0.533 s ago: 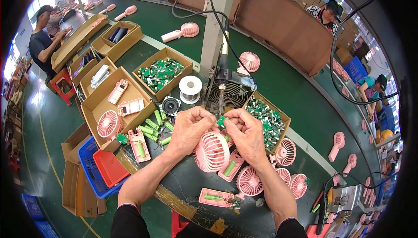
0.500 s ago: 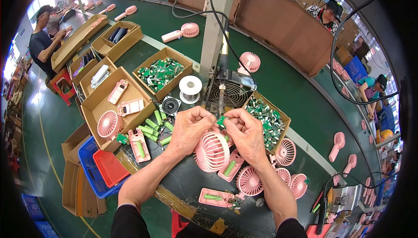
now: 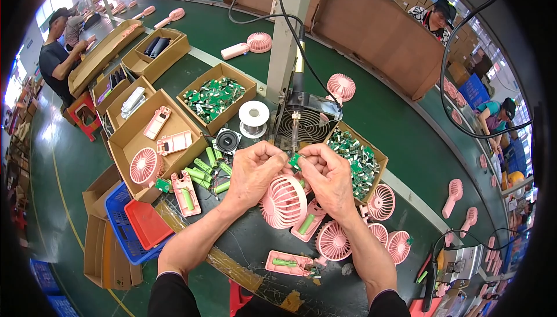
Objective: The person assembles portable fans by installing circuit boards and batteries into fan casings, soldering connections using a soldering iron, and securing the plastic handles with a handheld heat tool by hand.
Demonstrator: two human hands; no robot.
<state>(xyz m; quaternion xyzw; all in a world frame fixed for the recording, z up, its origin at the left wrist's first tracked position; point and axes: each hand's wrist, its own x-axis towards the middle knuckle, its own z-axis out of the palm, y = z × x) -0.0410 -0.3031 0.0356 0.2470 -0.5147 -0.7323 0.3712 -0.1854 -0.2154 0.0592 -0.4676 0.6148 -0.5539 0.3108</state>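
Just below the tip of an upright soldering iron (image 3: 296, 121), my right hand (image 3: 326, 175) pinches a small green circuit board (image 3: 295, 161). My left hand (image 3: 256, 172) is closed at the board's left side, fingertips pinched together; what lies between them is too small to make out. Under both hands rests a pink handheld fan (image 3: 284, 202), its round grille facing up, partly covered by the left hand. Beneath my right hand lies an open pink fan housing with a green battery (image 3: 307, 224).
Boxes of circuit boards stand left (image 3: 213, 97) and right (image 3: 355, 160) of the iron. A solder spool (image 3: 253, 118) and loose green batteries (image 3: 203, 173) are left of my hands. Pink fan heads (image 3: 333, 241) lie near my right forearm. Behind the post, fans lie on a green belt (image 3: 377, 121).
The fans on the belt behind the post have shifted to the right. My hands and the circuit board stay almost in place.
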